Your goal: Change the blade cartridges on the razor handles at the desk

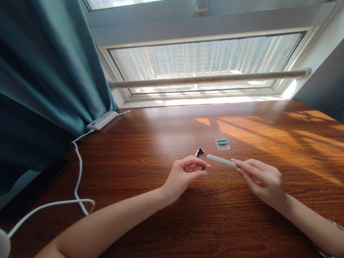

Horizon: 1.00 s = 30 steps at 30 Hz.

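My left hand [185,173] pinches a small dark piece [204,167] between thumb and fingertips; it looks like a razor cartridge, though it is too small to be sure. Just beyond these fingers lies a black razor handle [199,152] with a forked head, partly hidden by the hand. In my right hand [264,181] is a pale grey, round-ended stick [221,161], gripped near its right end. Its free tip points left, close to the dark piece but apart from it. Farther back on the table rests a clear plastic case [223,144] with green-and-black strips inside.
The brown wooden table [150,136] reaches to the window ledge, with a metal rail [209,79] above. At left are a white power bank [102,121], a white cable [80,168], a dark flat device [34,186] and a blue curtain [67,53].
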Tool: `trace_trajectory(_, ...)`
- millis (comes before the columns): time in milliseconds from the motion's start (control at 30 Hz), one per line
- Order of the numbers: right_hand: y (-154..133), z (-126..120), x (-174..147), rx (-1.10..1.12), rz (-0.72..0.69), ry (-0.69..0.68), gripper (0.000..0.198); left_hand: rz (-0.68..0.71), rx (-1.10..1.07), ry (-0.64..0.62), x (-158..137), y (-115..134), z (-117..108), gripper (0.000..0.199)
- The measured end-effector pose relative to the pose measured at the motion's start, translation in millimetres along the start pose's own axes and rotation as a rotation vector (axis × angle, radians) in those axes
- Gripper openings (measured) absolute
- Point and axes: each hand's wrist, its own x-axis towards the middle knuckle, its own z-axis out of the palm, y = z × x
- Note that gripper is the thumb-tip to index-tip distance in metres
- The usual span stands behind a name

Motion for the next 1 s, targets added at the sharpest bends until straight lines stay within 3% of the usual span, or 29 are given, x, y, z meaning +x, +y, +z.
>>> trace_trajectory(233, -0.3, 0.2, 1.3, 0.009, -0.002, 0.004, 0.042, -0.026, 0.057, 0.076, -2.2, 0.7, -1.7, 0.017)
trace_trajectory(467, -3.6, -1.5, 3.7, 0.043, -0.017, 0.033, 0.041, -0.03, -0.068, 0.075, -1.6, 0.4, -0.3, 0.016)
trace_trajectory(1000, -5.7, -0.5, 3.8, 0.08, -0.012, 0.013, 0.042, -0.205, -0.515, 0.034, 0.5, 3.1, -2.2, 0.012)
